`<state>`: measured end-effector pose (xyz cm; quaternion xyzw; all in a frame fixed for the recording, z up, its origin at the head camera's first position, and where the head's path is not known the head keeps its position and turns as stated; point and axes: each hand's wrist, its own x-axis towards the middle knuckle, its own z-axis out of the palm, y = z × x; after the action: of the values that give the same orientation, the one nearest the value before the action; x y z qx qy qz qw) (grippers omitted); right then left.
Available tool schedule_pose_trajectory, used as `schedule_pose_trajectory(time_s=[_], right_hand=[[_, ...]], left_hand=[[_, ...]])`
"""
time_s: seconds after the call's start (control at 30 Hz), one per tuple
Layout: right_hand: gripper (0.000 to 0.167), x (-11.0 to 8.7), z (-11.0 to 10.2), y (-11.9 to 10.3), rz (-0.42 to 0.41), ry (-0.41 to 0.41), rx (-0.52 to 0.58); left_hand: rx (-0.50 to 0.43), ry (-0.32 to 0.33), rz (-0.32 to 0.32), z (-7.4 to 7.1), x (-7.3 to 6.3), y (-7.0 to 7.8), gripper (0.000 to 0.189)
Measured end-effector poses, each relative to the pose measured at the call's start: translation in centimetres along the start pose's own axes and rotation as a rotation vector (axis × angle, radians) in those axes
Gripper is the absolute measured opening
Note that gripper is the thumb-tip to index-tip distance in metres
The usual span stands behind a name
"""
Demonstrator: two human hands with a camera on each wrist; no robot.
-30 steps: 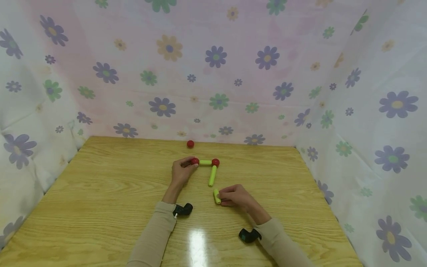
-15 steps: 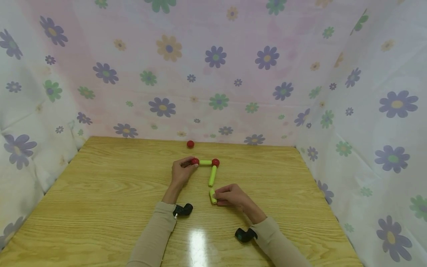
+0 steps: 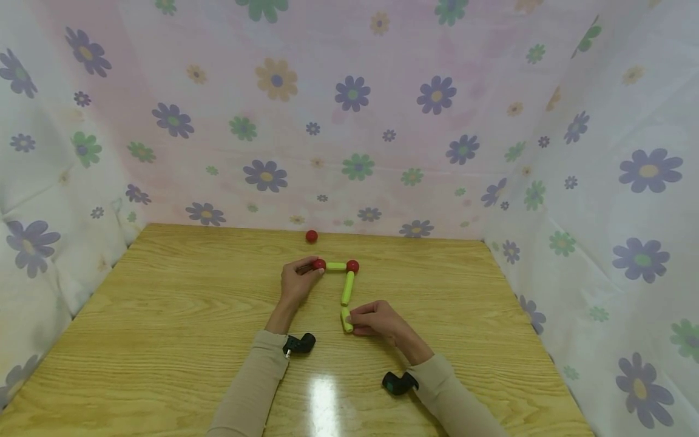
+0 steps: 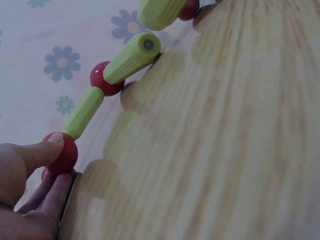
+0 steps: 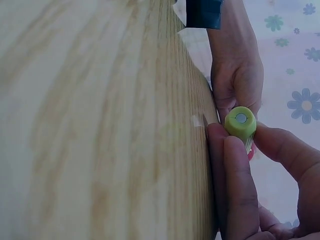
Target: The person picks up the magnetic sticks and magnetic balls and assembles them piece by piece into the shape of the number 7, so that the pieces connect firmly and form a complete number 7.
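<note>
My left hand (image 3: 297, 282) pinches a red ball (image 4: 64, 154) between thumb and fingers. From that ball a short yellow-green rod (image 3: 336, 266) runs right to a second red ball (image 3: 352, 266). A longer-looking yellow-green rod (image 3: 347, 288) extends from the second ball toward me, its round end dot showing in the left wrist view. My right hand (image 3: 382, 318) pinches another yellow-green rod (image 5: 240, 121) close over the table. This rod's far end is right at the near end of the longer one. A bit of red (image 4: 189, 10) shows behind it in the left wrist view.
A loose red ball (image 3: 311, 236) lies near the back edge of the wooden table (image 3: 180, 315). Flowered cloth (image 3: 306, 121) walls the table at the back and both sides. A black wrist camera (image 3: 400, 383) sits at the right cuff, low over the table.
My right hand has moved a little left with its rod, bringing the rod's far end up to the near end of the longer one. My left hand stays in place.
</note>
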<state>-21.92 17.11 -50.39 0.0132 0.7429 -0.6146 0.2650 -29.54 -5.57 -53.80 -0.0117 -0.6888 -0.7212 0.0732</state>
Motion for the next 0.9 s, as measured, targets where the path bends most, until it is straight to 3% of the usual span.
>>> schedule_pose_trajectory(time_s=[0.57, 0.9], right_hand=[[0.027, 0.53, 0.28, 0.04, 0.008, 0.045, 0.001], [0.026, 0.36, 0.57, -0.37, 0.004, 0.056, -0.055]], left_hand=[[0.020, 0.017, -0.031, 0.13, -0.05, 0.23, 0.033], [0.015, 0.011, -0.039, 0.03, -0.06, 0.14, 0.033]])
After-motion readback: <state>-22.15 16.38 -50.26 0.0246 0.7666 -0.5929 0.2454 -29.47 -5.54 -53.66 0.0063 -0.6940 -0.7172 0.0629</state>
